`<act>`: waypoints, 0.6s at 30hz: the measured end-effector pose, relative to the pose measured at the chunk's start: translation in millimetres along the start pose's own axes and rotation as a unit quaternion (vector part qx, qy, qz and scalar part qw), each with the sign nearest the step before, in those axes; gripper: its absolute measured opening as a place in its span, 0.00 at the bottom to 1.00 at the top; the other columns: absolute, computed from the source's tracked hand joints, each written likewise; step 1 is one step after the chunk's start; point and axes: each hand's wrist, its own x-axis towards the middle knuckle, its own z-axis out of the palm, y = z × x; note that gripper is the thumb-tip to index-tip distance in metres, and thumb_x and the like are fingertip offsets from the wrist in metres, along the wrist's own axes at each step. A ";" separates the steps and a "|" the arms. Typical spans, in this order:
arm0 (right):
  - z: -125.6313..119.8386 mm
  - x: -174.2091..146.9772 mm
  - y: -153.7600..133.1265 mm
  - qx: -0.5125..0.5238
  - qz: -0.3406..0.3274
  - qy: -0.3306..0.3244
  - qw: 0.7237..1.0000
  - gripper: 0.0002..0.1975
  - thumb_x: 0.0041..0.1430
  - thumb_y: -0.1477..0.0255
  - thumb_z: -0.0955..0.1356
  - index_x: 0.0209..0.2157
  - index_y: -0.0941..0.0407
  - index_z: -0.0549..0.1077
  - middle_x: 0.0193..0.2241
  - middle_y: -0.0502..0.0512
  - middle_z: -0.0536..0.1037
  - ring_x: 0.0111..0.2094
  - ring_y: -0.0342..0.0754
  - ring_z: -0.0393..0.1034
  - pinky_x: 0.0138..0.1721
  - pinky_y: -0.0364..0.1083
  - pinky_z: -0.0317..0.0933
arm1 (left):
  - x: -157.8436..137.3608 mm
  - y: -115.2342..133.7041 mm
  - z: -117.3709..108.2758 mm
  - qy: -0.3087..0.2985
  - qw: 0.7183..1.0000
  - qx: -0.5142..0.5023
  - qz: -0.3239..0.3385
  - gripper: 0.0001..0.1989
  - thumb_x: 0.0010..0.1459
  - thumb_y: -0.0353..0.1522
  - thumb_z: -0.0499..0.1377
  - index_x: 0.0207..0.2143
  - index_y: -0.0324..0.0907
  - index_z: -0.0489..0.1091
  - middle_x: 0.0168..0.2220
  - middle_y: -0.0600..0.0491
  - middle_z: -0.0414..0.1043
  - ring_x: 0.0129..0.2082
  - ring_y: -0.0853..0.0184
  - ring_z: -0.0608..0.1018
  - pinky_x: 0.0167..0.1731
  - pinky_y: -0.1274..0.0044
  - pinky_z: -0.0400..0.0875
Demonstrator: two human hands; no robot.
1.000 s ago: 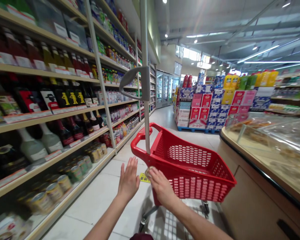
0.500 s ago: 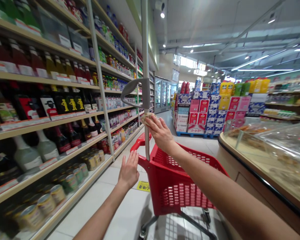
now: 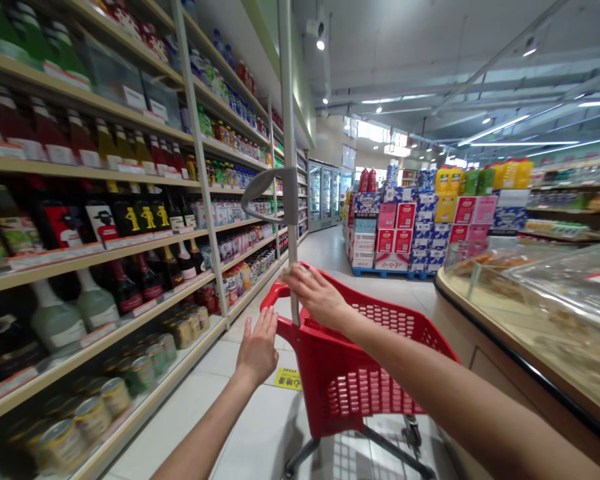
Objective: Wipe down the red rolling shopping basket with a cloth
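A red shopping cart (image 3: 365, 387) stands in the aisle with a grey metal pole (image 3: 289, 127) rising upright at its handle end. Partway up the pole sits a grey plastic loop handle (image 3: 270, 195). My right hand (image 3: 320, 297) presses a pale cloth (image 3: 293, 272) against the lower part of the pole; most of the cloth is hidden under the fingers. At the corner of the cart's red handle (image 3: 276, 293), my left hand (image 3: 257, 350) rests with its fingers stretched out, holding nothing.
Shelves of bottles and cans (image 3: 145, 167) line the left side. A glass-edged food counter (image 3: 520, 320) borders the right. Stacked drink cartons (image 3: 395, 230) on a blue pallet stand ahead. A yellow floor sign (image 3: 288, 379) lies beside the cart.
My right hand has slid down the pole with the cloth, from just under the loop handle to near the cart's handle. My left hand stays at the cart's handle corner.
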 end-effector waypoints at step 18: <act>69.0 -98.7 -87.5 0.060 0.324 -0.042 0.943 0.23 0.57 0.81 0.54 0.54 0.55 0.59 0.55 0.56 0.60 0.58 0.48 0.47 0.53 0.53 0.52 | -6.0 39.1 13.0 0.124 0.992 -0.017 -0.006 0.31 0.47 0.27 0.48 0.55 0.30 0.50 0.59 0.41 0.49 0.59 0.60 0.51 0.57 0.60 0.41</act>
